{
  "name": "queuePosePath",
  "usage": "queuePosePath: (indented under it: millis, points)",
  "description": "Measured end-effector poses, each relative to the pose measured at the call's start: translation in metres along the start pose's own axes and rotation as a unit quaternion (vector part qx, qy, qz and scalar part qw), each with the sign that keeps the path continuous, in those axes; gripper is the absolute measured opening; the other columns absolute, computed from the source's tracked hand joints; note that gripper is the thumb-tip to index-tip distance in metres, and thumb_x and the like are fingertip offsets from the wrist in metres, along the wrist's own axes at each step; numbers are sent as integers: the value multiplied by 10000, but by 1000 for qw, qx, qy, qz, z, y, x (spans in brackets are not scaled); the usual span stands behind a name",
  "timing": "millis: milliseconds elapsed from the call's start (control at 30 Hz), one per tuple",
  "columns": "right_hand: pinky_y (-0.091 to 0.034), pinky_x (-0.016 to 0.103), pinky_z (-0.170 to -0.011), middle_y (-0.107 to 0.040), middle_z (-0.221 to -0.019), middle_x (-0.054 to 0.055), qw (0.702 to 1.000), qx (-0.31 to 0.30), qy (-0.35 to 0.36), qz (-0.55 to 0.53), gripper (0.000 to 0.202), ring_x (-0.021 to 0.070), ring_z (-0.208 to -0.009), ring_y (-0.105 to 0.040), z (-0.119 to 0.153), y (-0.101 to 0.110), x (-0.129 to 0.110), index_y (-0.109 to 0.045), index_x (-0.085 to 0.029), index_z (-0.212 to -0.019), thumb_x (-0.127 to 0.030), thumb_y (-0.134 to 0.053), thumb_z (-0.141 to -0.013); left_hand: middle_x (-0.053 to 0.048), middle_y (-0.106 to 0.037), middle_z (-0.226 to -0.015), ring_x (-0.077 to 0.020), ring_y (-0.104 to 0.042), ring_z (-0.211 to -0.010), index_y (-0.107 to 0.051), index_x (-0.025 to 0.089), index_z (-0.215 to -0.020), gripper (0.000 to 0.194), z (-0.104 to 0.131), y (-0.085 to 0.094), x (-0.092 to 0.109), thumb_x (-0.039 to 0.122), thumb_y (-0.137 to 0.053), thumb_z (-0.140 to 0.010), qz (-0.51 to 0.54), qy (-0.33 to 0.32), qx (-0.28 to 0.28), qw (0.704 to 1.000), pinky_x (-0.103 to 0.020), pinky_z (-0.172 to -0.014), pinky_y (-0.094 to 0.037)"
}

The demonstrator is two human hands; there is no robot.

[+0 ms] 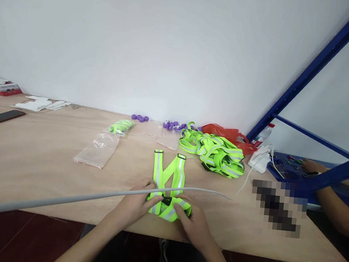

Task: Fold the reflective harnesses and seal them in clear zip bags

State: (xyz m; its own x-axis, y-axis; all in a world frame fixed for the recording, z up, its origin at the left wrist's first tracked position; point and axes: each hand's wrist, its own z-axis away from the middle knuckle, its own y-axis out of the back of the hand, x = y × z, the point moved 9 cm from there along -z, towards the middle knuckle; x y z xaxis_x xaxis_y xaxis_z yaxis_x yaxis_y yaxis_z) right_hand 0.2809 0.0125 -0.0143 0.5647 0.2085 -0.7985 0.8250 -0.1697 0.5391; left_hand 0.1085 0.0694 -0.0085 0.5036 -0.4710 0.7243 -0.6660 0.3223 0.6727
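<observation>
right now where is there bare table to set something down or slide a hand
Bare table lies between the dark slab and the clear bag. Another patch: right of the right hand, nearer than the strap pile. Crowded: back right, with that pile, purple pieces and red bag; front middle, where left hand and right hold green straps.

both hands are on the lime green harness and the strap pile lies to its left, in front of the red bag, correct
No: the head view shows the strap pile to the right of the lime green harness, in front of the red bag. The left hand and right hand are on the harness.
</observation>
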Motion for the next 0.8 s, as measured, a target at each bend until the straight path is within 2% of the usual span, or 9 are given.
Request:
queuePosePath:
  millis: [133, 300, 400, 500, 567, 667, 800]
  points:
    - [-527, 478, -993, -714, -1174, 119, 999, 32, -22, 17, 360, 307, -1124, -653, -1, -2, 11, -650, -198, -1178, -464, -512, -979, -60, -672, -917, -248, -631, -882, -663, 213, -856, 321, -12, 4, 2, 449, -490, -988, -38, 9, 8, 999, -314, -782, -474]
    - [-543, 481, -949, -714, -1105, 137, 997, 54, -24, 42, 343, 309, -1065, -664, -2, -6, 15, -625, -208, -1148, -468, -448, -1011, -80, -688, -914, -265, -640, -888, -657, 201, -874, 300, -21, 0, -1, 409, -477, -993, -95, 6, 2, 995, -314, -766, -459]
    - [-495, 501, -1024, -659, -1258, 161, 995, 70, -42, 51, 433, 315, -1209, -603, 0, -5, 22, -556, -191, -1293, -490, -466, -993, -82, -682, -899, -270, -636, -880, -647, 198, -863, 310, -24, -4, -5, 407, -465, -1002, -126, -3, 9, 992, -320, -772, -457]
    - [-458, 483, -1079, -588, -1397, 134, 995, 58, -85, 13, 545, 291, -1312, -538, 1, -5, 32, -474, -210, -1412, -529, -492, -971, -81, -678, -902, -264, -629, -891, -645, 192, -872, 320, -24, -8, -7, 410, -458, -1016, -136, -14, 2, 991, -324, -799, -458]
    - [-478, 441, -1058, -612, -1373, 103, 993, 40, -110, -28, 545, 275, -1288, -560, 2, -4, 36, -496, -227, -1396, -543, -523, -954, -73, -672, -893, -257, -623, -898, -650, 192, -886, 323, -23, -11, -7, 417, -462, -1022, -129, -24, -7, 991, -321, -807, -458]
    - [-528, 391, -952, -694, -1211, 83, 990, 6, -123, -70, 452, 265, -1129, -645, 0, -3, 34, -593, -214, -1270, -533, -527, -955, -73, -663, -912, -259, -617, -946, -671, 197, -922, 326, -20, -12, -4, 418, -456, -1029, -117, -38, -16, 992, -322, -827, -460]
    - [-534, 379, -891, -721, -1117, 85, 992, 6, -115, -44, 390, 259, -1020, -670, -5, 2, 30, -646, -197, -1152, -509, -487, -979, -65, -670, -900, -255, -639, -918, -678, 206, -943, 327, -20, -12, -2, 413, -442, -1032, -112, -34, -30, 993, -316, -801, -471]
